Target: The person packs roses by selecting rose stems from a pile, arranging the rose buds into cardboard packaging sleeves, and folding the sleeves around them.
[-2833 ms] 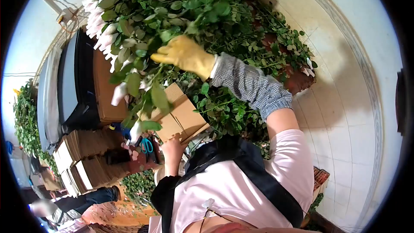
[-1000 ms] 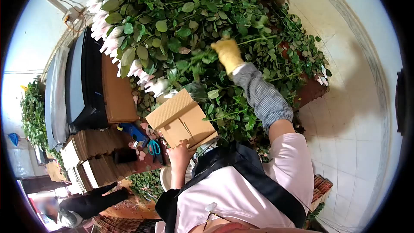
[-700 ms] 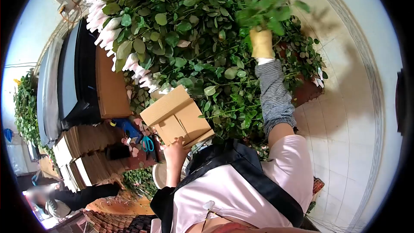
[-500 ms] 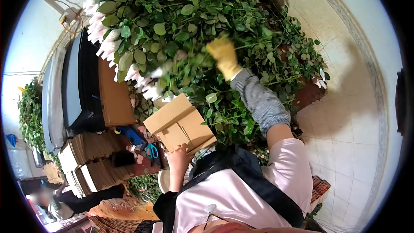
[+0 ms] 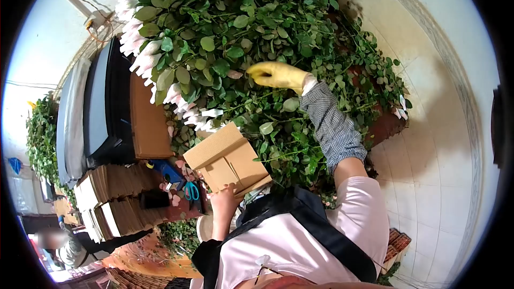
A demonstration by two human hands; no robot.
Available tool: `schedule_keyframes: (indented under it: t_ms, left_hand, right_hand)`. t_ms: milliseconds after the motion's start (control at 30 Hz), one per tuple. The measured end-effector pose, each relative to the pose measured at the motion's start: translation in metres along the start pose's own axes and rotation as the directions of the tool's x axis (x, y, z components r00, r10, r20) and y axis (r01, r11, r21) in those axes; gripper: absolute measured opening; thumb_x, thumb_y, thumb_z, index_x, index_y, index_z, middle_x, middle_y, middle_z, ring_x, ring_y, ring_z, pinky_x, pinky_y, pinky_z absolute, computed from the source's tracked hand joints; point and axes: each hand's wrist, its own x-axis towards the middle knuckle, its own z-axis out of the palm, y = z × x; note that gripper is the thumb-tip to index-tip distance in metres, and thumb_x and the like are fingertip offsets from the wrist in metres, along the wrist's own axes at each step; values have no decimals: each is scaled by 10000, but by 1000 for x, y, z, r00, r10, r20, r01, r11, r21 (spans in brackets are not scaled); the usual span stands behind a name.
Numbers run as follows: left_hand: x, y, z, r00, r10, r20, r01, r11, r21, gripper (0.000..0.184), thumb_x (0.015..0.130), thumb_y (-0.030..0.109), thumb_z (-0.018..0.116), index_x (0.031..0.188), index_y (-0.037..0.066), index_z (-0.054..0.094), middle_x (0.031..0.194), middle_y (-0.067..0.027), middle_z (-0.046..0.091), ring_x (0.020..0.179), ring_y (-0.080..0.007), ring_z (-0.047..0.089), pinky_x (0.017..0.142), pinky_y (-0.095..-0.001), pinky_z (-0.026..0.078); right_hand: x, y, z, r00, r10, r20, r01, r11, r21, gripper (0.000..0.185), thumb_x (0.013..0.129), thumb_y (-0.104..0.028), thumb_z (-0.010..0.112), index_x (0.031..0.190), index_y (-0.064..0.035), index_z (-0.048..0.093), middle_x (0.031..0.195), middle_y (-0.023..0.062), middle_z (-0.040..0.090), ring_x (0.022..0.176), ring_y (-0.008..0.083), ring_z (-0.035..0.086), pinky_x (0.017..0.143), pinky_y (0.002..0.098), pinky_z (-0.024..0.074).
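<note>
My left hand (image 5: 224, 203), bare, grips the lower edge of a folded piece of cardboard (image 5: 231, 163), thumb and fingers pressed on it. The cardboard lies tilted against the front of a large heap of leafy rose stems (image 5: 246, 37). In a yellow glove, my right hand (image 5: 276, 76) is over the middle of the heap, thumb and fingertips curled together in a pinch beside a brownish leaf (image 5: 234, 75). What those fingertips hold, if anything, I cannot make out. Pale rose heads in white net sleeves (image 5: 144, 61) line the heap's left edge.
Left of the heap stand brown cardboard sheets (image 5: 150, 118) and dark panels (image 5: 110, 96). Stacked cardboard (image 5: 110, 182), blue scissors (image 5: 191, 190) and a blue tool (image 5: 168, 171) lie nearer. Another person (image 5: 72, 249) is at far lower left. Tiled floor (image 5: 428, 150) runs along the right.
My gloved right hand has turned so its fingers point left, and the blurred stem by it no longer shows in motion. A white-sleeved rose now lies above the cardboard. My left hand keeps its grip.
</note>
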Motion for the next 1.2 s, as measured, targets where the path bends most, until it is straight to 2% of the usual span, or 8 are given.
schedule_keyframes:
  t_ms: [167, 233, 300, 600, 767, 833, 933, 1200]
  left_hand:
    - [-1, 0, -1, 1000, -19, 8, 19, 1000, -25, 451, 673, 400, 844, 1020, 140, 719, 791, -98, 720, 714, -285, 718, 622, -392, 566]
    - [-3, 0, 2, 1000, -13, -19, 12, 999, -43, 462, 675, 402, 840, 1045, 150, 727, 784, -100, 721, 726, -285, 718, 630, -386, 566]
    - [-4, 1, 2, 998, -56, -37, 54, 998, -40, 457, 678, 412, 837, 1044, 161, 729, 769, -98, 721, 728, -287, 718, 631, -389, 566]
    - [-4, -1, 1, 999, -41, -11, 41, 997, -58, 451, 717, 468, 816, 1035, 161, 724, 776, -102, 724, 725, -303, 717, 627, -408, 566]
    - [-1, -1, 4, 998, -51, 37, 53, 997, -48, 430, 721, 459, 814, 1009, 154, 717, 772, -99, 722, 749, -287, 720, 648, -409, 566]
    - [-4, -5, 7, 1000, -17, -10, 16, 998, -69, 436, 723, 465, 813, 1013, 155, 713, 762, -97, 719, 732, -282, 718, 638, -411, 564]
    - [-3, -5, 12, 999, -23, -24, 22, 999, -25, 449, 676, 434, 843, 996, 153, 704, 780, -75, 717, 704, -270, 717, 610, -397, 567]
    - [-4, -2, 8, 998, -62, -3, 62, 998, -33, 449, 692, 438, 842, 1027, 168, 713, 820, -79, 730, 739, -271, 724, 629, -407, 576]
  right_hand:
    - [58, -105, -40, 699, -524, -487, 487, 847, -213, 347, 989, -247, 606, 1300, -92, 614, 1237, 88, 686, 1159, 213, 638, 1021, 378, 507]
    - [113, -98, -56, 733, -421, -534, -111, 701, -705, 250, 957, -192, 624, 1169, -76, 687, 1137, 99, 716, 1075, 222, 678, 936, 364, 545]
    - [147, -80, -47, 823, -240, -514, -282, 613, -738, 156, 915, -143, 643, 1027, -91, 737, 1029, 94, 732, 968, 240, 704, 859, 389, 554]
    - [138, -90, -51, 749, -419, -513, -251, 538, -805, 140, 836, -79, 684, 950, -120, 755, 868, 84, 743, 795, 234, 729, 683, 359, 592]
    - [109, -112, -47, 645, -546, -534, 101, 754, -649, 246, 898, -237, 666, 1094, -90, 688, 978, 101, 725, 914, 276, 692, 814, 429, 552]
    - [115, -107, -51, 538, -538, -649, -12, 765, -643, 276, 903, -270, 676, 1110, -88, 676, 1002, 105, 722, 946, 285, 681, 846, 430, 541]
    - [126, -75, -45, 752, -373, -543, -310, 527, -791, 213, 923, -260, 655, 1019, -70, 666, 915, 112, 692, 929, 307, 669, 877, 432, 489]
    - [139, -94, -47, 744, -363, -561, -379, 462, -802, 96, 828, -139, 687, 910, -147, 737, 784, 53, 729, 810, 229, 713, 847, 357, 506]
